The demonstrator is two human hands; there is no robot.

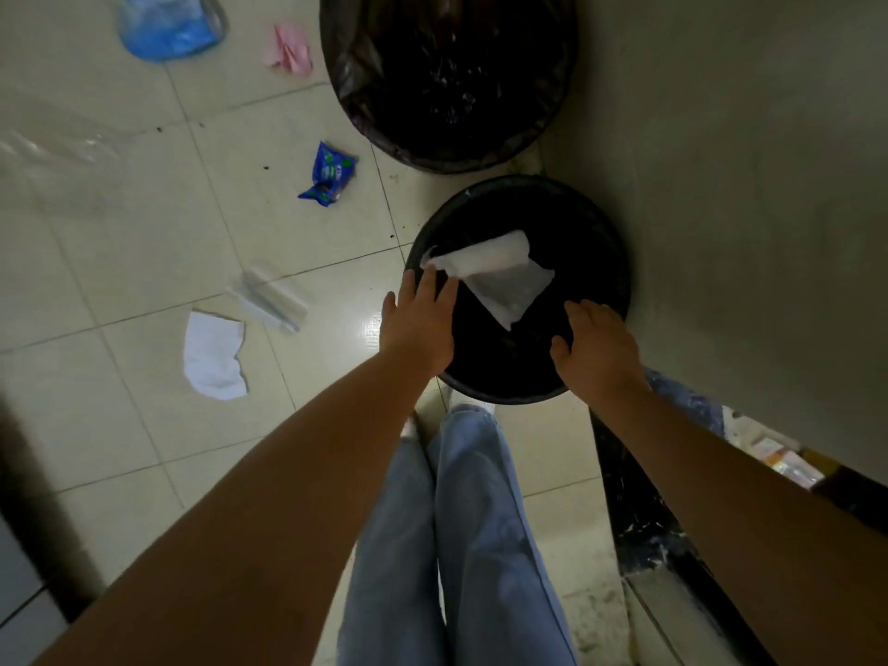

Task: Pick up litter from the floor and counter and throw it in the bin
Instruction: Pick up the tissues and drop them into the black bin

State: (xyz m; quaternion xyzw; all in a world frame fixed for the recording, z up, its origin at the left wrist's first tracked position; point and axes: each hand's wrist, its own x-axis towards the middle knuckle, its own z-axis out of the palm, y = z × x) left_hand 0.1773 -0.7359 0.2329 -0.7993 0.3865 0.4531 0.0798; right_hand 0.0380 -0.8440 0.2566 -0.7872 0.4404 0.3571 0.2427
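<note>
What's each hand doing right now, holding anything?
Left hand: open, fingers spread over the small black bin, fingertips at the edge of the white paper; no clear grip on it.
Right hand: open, empty, over the bin's near rim.

White paper (495,276) in black bin (620,262), blue-green wrapper (329,175) at ten o'clock, pink scrap (288,48) at eleven, white sheet (214,355) at nine, cream tiles (144,233).
</note>
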